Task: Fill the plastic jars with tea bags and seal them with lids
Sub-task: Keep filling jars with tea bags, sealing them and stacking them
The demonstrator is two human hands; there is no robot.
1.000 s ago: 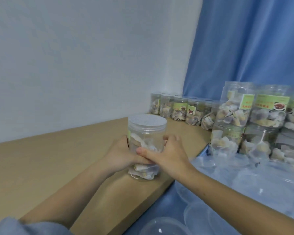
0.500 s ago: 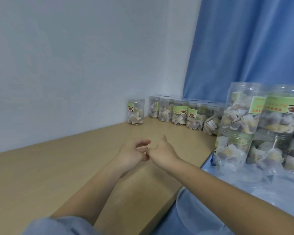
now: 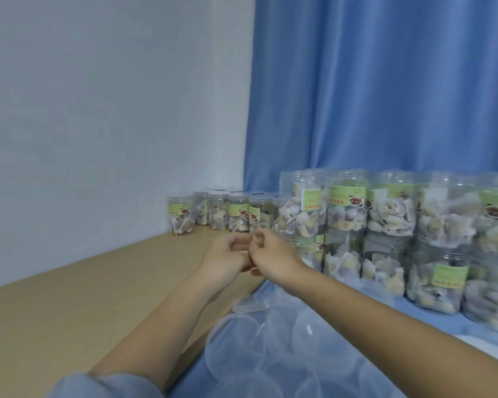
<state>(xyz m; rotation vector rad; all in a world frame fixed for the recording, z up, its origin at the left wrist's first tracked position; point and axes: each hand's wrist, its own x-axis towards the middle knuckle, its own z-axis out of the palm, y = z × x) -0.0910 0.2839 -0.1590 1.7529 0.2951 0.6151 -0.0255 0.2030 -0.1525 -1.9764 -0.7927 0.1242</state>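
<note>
Jars: row of lidded tea-bag jars (image 3: 224, 214) along the far wall on the wooden table (image 3: 69, 305), leftmost jar (image 3: 180, 214) standing slightly apart; further right, stacked jars (image 3: 348, 222) two high, packed with tea bags, green labels facing forward
Lids: clear plastic lids (image 3: 273, 349) heaped in the foreground on blue cloth (image 3: 431, 320), below the forearms
Left hand (image 3: 227, 258): raised over the table edge, fingers loosely curled, gripping nothing visible; touching the right hand
Right hand (image 3: 272, 258): fingers curled, knuckles against the left; anything pinched between them cannot be told
Sleeve (image 3: 104, 387): grey-blue, at the lower left
Backdrop: pale wall (image 3: 112, 110) left; blue curtain (image 3: 385, 81) behind the stacks
</note>
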